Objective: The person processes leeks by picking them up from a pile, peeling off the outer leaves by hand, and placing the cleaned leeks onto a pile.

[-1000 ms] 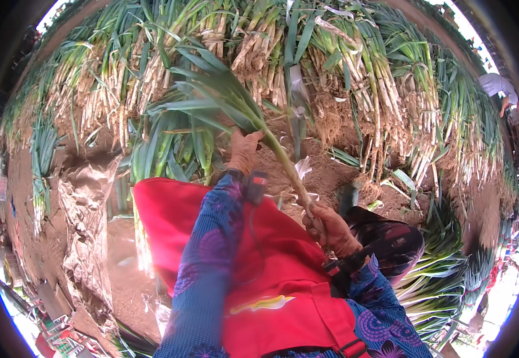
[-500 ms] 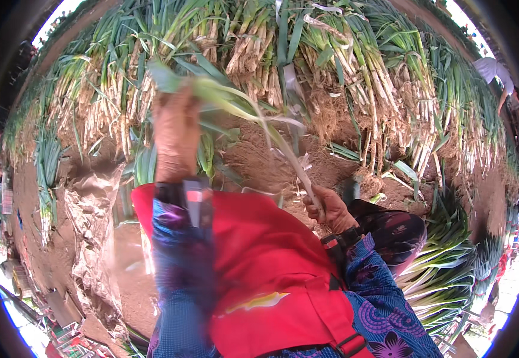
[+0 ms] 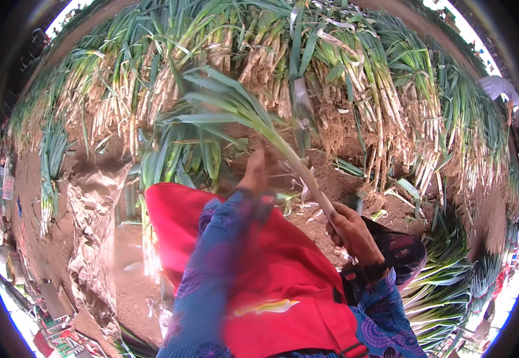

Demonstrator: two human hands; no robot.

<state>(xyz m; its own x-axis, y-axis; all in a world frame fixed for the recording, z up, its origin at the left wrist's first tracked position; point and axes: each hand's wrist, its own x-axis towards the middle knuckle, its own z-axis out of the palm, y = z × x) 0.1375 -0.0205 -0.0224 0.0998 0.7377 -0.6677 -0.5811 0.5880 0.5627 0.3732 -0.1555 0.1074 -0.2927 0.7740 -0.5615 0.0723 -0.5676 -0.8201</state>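
My right hand (image 3: 356, 234) is closed around the white lower stalk of a leek (image 3: 300, 167). The leek slants up and to the left, its green leaves fanned out at the top. My left hand (image 3: 254, 170) is close to the left of the stalk, below the leaves. Motion smears its fingers, so I cannot tell whether they hold anything. A heap of leafy leeks (image 3: 182, 156) lies on the ground past the red apron (image 3: 277, 256) on my lap.
A long row of leek bunches with earthy roots (image 3: 384, 107) spans the far side. Cleaned leeks (image 3: 435, 286) are piled at my right. A crumpled brown sheet (image 3: 95, 221) lies on the soil at left. Another person (image 3: 499, 88) is at the far right.
My left hand has swung from the leaf end down and to the right, toward the stalk. The leek's leaves now hang freely fanned out, and my right hand still grips its base.
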